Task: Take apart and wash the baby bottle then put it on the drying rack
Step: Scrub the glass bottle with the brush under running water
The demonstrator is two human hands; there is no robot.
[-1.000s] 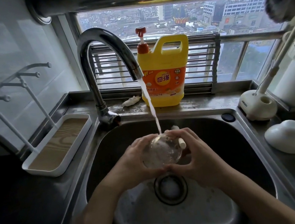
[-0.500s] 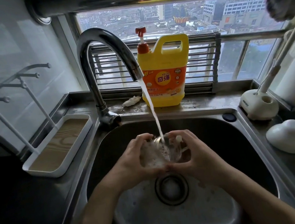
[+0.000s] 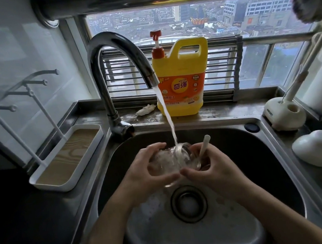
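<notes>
1. Two bare forearms reached in over the near rim of the stainless steel sink (image 3: 274, 179), probably so that splashes would land inside the basin
2. The left hand (image 3: 149, 167) had its fingers curled round the belly of the clear glass baby bottle (image 3: 169, 161), with the thumb underneath. It held the bottle over the round metal drain (image 3: 188, 203), clear of the basin floor
3. The right hand (image 3: 216, 167) was curled at the bottle's mouth end, its thumb touching the glass. A thin white plastic stick (image 3: 204, 145) poked up between its fingers; whether it was pinched or merely trapped there could not be told
4. The stream of running water (image 3: 167, 117) fell onto the bottle near its opening, which was tilted towards it. I judged this to be the rinsing step
5. The white pegged drying rack with a wood-look tray (image 3: 67, 157) stood just left of the sink, handy for the last step, and the bottle was not yet on it
6. The curved chrome tap (image 3: 110, 47) arched over the basin, and the yellow plastic detergent jug with a red pump (image 3: 181, 78) stood on the ledge behind it, within reach
</notes>
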